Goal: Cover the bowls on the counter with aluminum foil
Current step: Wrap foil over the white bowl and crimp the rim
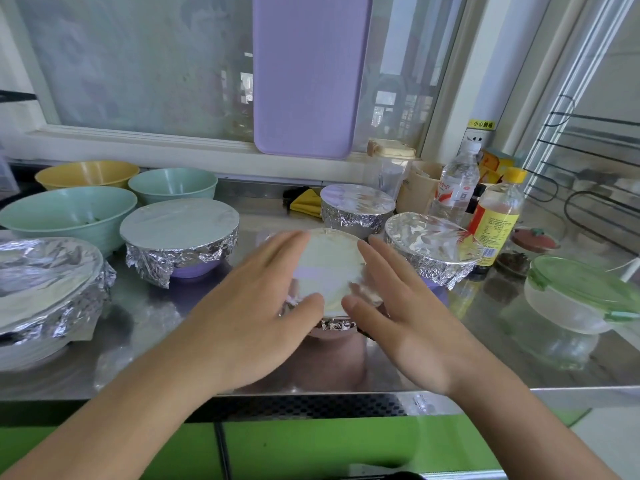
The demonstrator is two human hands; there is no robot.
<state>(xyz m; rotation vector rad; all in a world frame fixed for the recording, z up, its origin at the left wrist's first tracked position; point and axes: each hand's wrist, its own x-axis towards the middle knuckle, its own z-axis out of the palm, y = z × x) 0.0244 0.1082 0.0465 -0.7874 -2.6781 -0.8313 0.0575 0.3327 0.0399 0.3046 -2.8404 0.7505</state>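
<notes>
Head view: my left hand point(273, 292) and right hand point(391, 306), fingers straight, press foil point(329, 268) around the middle bowl point(334, 327) near the counter point(145, 327) edge. Hard pressing may tear it. Three green and yellow bowls point(69, 211) behind stay uncovered.

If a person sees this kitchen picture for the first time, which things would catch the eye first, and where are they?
First, the two hands in the centre: the left hand and the right hand press on either side of a small foil-covered bowl on the steel counter. Around it stand more foil-wrapped bowls, and three uncovered bowls wait at the back left. A purple cutting board leans against the window behind.
</notes>
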